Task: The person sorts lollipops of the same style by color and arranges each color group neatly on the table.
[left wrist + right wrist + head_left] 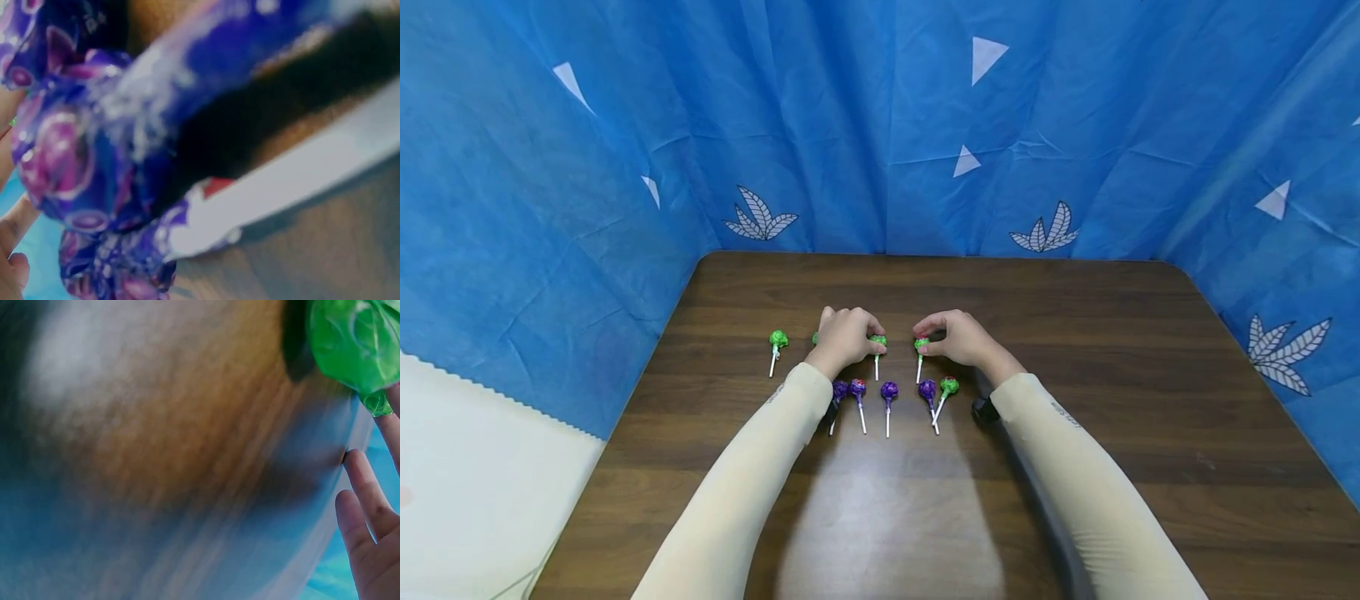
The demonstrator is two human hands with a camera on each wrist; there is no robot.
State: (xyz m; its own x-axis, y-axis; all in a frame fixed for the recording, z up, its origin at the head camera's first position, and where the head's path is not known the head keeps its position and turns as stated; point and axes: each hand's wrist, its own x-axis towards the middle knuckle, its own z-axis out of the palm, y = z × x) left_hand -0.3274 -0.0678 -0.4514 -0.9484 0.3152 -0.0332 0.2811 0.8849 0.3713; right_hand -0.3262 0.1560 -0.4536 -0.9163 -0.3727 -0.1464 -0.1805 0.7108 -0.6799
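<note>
My left hand (pixel 847 337) pinches the head of a green lollipop (pixel 879 340) between thumb and fingers, its white stick pointing toward me. Facing it, the thumb and fingers of my right hand (pixel 961 340) hold another green lollipop (pixel 921 342) by the head. Nearer to me lies a row of several purple lollipops (pixel 889 391). Two of the purple heads (pixel 69 156) loom large in the left wrist view, close under that wrist. A green lollipop (pixel 950 385) at the row's right end crosses sticks with a purple lollipop (pixel 927 389).
A green lollipop (pixel 778 339) lies left of my left hand, and a further green head (pixel 815 338) is mostly hidden behind that hand. Everything lies on a dark wooden table (pixel 1112 350). Blue curtains (pixel 880 125) border its far and side edges.
</note>
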